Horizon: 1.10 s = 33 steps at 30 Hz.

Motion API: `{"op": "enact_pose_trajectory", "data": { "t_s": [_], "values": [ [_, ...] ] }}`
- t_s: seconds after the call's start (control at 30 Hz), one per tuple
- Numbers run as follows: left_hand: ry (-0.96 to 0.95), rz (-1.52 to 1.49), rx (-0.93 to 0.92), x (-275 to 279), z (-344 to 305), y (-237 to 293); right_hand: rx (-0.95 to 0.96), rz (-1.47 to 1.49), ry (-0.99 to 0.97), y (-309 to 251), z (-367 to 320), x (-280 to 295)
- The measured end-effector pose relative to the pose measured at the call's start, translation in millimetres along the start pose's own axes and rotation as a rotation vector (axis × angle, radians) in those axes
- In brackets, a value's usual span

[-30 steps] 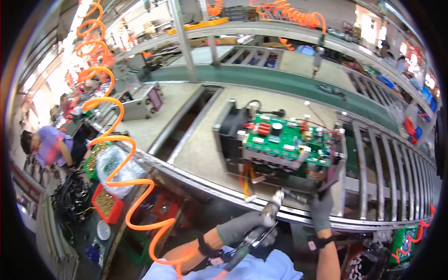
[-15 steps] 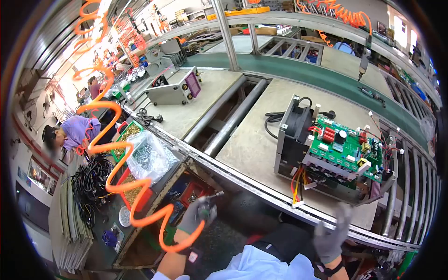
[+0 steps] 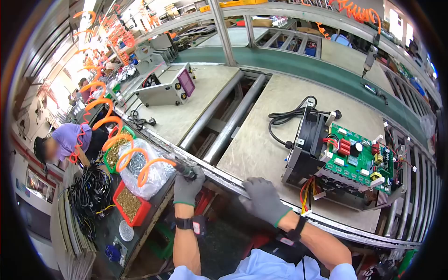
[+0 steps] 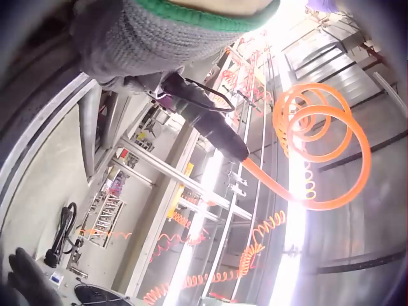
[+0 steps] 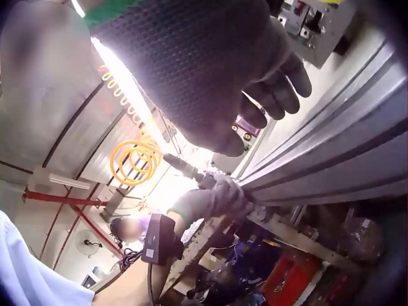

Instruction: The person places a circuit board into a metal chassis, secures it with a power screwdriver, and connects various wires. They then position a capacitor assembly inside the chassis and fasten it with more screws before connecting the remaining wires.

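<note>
In the head view my left hand (image 3: 189, 189), in a grey glove, grips an air screwdriver (image 3: 185, 171) beside the front rail. An orange coiled hose (image 4: 344, 191) runs from the tool's dark back end, clear in the left wrist view. My gloved right hand (image 3: 263, 200) is at the metal front rail (image 3: 224, 181), its loosely bent fingers (image 5: 280, 92) holding nothing. To its right stands an open electronic unit with a green circuit board (image 3: 357, 156), a black fan housing (image 3: 308, 135) and loose coloured wires (image 3: 306, 193).
Left of me are a red bin (image 3: 132, 205) of small brass-coloured parts, a green bin (image 3: 112, 156) and a clear bag (image 3: 144, 163) of screws. Metal rollers (image 3: 235, 121) divide the bench boards. A second unit (image 3: 163, 91) stands farther left. Another person (image 3: 70, 140) bends over at far left.
My left hand has carried the screwdriver away from the unit, leftward to the rail near the bins. My right hand has left the unit's front and moved left to the rail. The view has swung left.
</note>
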<state>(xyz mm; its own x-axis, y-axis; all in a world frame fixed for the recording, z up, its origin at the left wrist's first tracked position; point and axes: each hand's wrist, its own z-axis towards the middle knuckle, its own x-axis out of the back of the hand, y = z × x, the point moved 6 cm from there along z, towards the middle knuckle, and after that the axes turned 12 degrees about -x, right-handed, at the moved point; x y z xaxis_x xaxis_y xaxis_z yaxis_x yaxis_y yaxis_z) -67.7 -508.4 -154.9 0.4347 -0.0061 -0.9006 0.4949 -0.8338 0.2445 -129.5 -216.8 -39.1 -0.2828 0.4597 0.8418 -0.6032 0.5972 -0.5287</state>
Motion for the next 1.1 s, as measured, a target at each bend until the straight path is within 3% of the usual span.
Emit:
{"op": "enact_pose_trajectory", "data": {
  "t_s": [0.03,0.1,0.17,0.2,0.23,0.27,0.3,0.33,0.37,0.4,0.47,0.5,0.53,0.57,0.67,0.77,0.83,0.9,0.97,1.0,1.03,1.07,1.1],
  "values": [
    [-0.076,0.252,-0.116,-11.1,-12.0,2.8,0.045,-0.002,0.030,-4.7,11.2,-3.7],
    [-0.185,0.337,-0.178,0.5,-16.1,13.8,0.129,-0.008,0.097,-11.6,33.1,-17.1],
    [-0.107,0.260,-0.135,-33.2,-49.6,1.8,0.183,-0.024,0.081,-22.5,54.7,-31.8],
    [-0.067,0.221,-0.116,-50.8,-66.5,-4.5,0.138,-0.053,-0.052,-29.8,67.5,-38.8],
    [-0.006,0.285,-0.134,-58.3,-85.8,-4.2,0.165,-0.037,-0.025,-31.9,77.2,-54.8],
    [0.048,0.348,-0.140,-58.0,-101.6,-7.2,0.250,-0.019,0.150,-36.9,84.7,-55.0],
    [0.095,0.407,-0.130,-53.5,-112.2,-16.1,0.228,-0.037,0.065,-42.7,93.0,-54.9],
    [0.011,0.384,-0.060,-46.3,-112.6,-17.8,0.176,-0.012,0.027,-41.4,109.4,-64.7],
    [-0.070,0.354,0.023,-36.6,-107.7,-14.4,0.216,-0.002,0.128,-38.4,117.8,-81.9],
    [-0.012,0.410,0.061,-31.6,-110.6,-12.8,0.155,0.146,0.099,-41.1,118.6,-68.0],
    [-0.333,0.387,0.141,-53.4,-119.6,-28.6,-0.049,0.114,0.025,-25.6,135.1,-96.2],
    [-0.111,0.447,0.021,-71.8,-153.4,-31.7,-0.036,-0.184,0.160,-30.3,131.4,-101.3],
    [-0.096,0.559,-0.034,-74.3,-156.1,-34.4,0.074,-0.029,0.023,-31.5,127.5,-85.9],
    [-0.085,0.670,-0.107,-74.1,-153.6,-34.4,0.003,-0.166,-0.033,-28.6,133.2,-100.5],
    [-0.238,0.873,-0.203,-101.9,-152.7,-54.9,0.062,-0.131,0.015,-19.8,119.0,-87.7],
    [-0.213,1.188,-0.589,-102.3,-94.4,-32.6,0.042,-0.129,0.021,-18.6,109.2,-77.6],
    [-0.541,1.875,-1.130,-108.0,-69.2,-14.6,-0.022,-0.119,0.086,-6.2,98.2,-73.7],
    [-0.720,2.461,-1.242,-138.0,-91.5,-32.7,0.050,-0.117,0.023,7.8,78.8,-56.3],
    [-0.848,2.574,-1.298,-151.0,-100.5,-48.2,0.200,-0.117,0.084,25.7,32.6,-4.9],
    [-0.806,2.611,-1.281,-155.9,-100.8,-51.6,0.190,-0.147,0.039,36.5,17.9,6.6],
    [-0.759,2.645,-1.258,-158.5,-99.8,-53.0,0.141,-0.171,-0.053,53.2,18.2,-16.6],
    [-0.759,2.677,-1.259,-159.9,-97.4,-52.8,0.269,-0.126,0.150,67.1,-2.7,-4.8],
    [-0.764,2.705,-1.263,-162.3,-91.1,-51.3,0.323,-0.137,0.146,78.1,-25.9,23.9]
  ]
}}
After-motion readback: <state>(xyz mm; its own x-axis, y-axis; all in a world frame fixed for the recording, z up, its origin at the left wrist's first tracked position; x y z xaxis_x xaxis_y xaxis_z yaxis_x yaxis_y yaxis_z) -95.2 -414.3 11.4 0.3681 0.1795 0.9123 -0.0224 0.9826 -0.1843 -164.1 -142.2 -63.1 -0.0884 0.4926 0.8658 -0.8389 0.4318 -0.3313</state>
